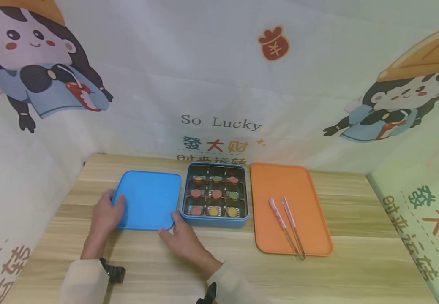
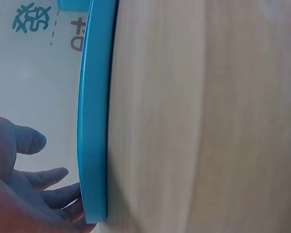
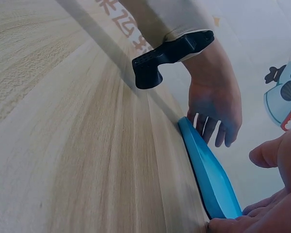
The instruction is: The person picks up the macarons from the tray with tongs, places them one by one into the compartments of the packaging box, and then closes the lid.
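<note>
A blue rectangular lid lies flat on the wooden table. My left hand is at its left side; in the left wrist view the fingers touch the lid's edge and the thumb stands away from it. At the lid's near right corner is my right hand, thumb and fingers spread. The right wrist view shows its fingertips right at the rim, with the thumb apart. Close to the lid's right stands an uncovered blue box with dark compartments holding small round pink, yellow and green pieces.
An orange tray lies right of the box. Pink-handled metal tongs rest on it, their bent end over the tray's near edge. Behind the table hangs a printed white cloth, which also lines both sides.
</note>
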`<state>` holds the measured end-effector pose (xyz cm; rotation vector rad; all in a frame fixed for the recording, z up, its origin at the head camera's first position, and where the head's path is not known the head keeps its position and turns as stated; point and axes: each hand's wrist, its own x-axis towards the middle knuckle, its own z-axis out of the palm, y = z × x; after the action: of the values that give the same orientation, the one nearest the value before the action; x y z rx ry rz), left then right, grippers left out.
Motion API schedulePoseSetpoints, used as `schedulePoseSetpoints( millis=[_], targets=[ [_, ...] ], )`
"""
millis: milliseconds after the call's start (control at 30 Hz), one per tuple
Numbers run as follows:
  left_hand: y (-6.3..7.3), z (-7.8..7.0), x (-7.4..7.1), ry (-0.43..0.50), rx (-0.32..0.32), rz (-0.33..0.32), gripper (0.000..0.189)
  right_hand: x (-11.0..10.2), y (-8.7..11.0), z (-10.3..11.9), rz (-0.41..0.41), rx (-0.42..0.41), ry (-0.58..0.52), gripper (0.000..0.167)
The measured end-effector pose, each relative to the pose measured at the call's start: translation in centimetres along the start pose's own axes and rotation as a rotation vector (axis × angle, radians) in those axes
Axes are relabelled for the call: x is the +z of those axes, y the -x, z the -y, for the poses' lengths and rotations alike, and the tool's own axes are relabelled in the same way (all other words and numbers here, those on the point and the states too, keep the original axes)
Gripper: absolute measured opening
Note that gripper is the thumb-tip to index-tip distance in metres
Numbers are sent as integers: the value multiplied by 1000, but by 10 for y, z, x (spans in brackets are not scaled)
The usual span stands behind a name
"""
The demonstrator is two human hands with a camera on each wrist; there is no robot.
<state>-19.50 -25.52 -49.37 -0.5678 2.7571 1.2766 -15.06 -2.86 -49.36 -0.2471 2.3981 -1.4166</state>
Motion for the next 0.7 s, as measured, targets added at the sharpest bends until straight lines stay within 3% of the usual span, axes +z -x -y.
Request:
schedulePoseSetpoints(
  millis=[367,567,700],
  targets=[
    [1,1,2,30,36,-79,59,7,0,10,-57,23,-73,68],
    [1,5,-1,14,49,-88,52,5,2,15,-107,70,-105,66],
    [2,1,-2,65,49,-71,50,8,8,19,-132,60,-123,74]
  ],
)
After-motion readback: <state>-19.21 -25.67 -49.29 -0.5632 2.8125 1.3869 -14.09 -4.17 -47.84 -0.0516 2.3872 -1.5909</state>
